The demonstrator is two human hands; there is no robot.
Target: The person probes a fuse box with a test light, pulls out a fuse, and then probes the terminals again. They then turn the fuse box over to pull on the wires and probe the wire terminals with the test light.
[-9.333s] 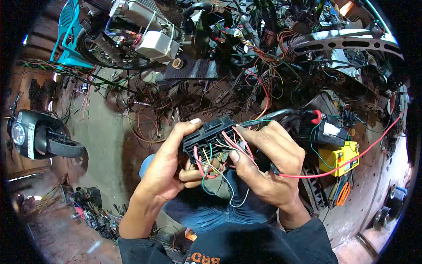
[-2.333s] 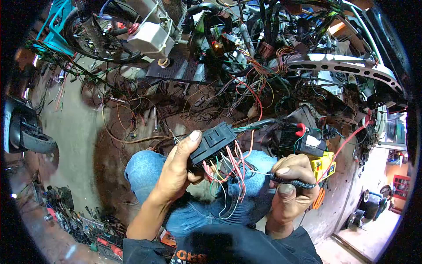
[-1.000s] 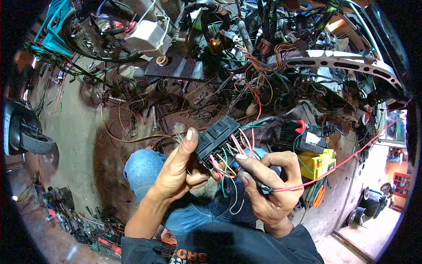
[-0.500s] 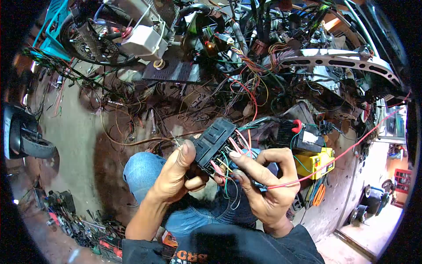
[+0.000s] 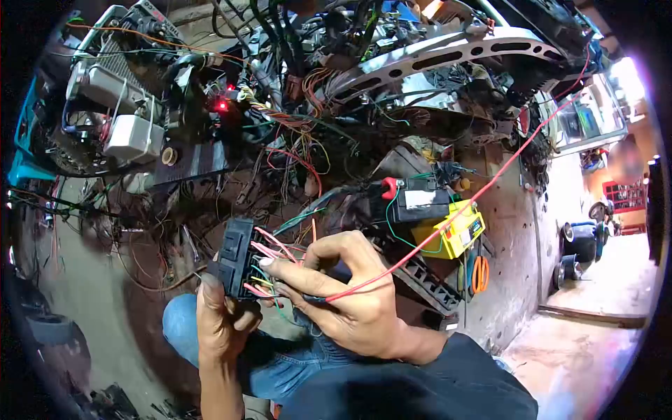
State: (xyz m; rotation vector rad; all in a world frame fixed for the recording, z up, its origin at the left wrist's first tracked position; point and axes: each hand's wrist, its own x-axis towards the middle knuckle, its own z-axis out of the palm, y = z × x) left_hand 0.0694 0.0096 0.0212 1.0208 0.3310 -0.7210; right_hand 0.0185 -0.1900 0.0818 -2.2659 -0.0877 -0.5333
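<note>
A black plastic fuse box or connector block (image 5: 234,253) is in my left hand (image 5: 220,325), with thumb and fingers closed on its lower end. Pink, red, yellow and green wires (image 5: 276,245) come out of its right side. Close against that side, my right hand (image 5: 353,301) is closed in a pinch at the wires. A long red wire (image 5: 420,246) crosses the back of this hand; its dark end lies between thumb and fingers. The exact contact at the fingertips is partly hidden.
A yellow battery (image 5: 458,231) and a black battery (image 5: 420,203) with a red terminal cover stand at right. Ahead is a vehicle front with a metal crossbar (image 5: 434,59), a wire bundle (image 5: 287,119) and a white tank (image 5: 133,136). Loose wires litter the floor.
The view has swung right, so the surroundings shift left. The fuse box is turned more upright, still in my left hand. My right hand remains pinched at its wires.
</note>
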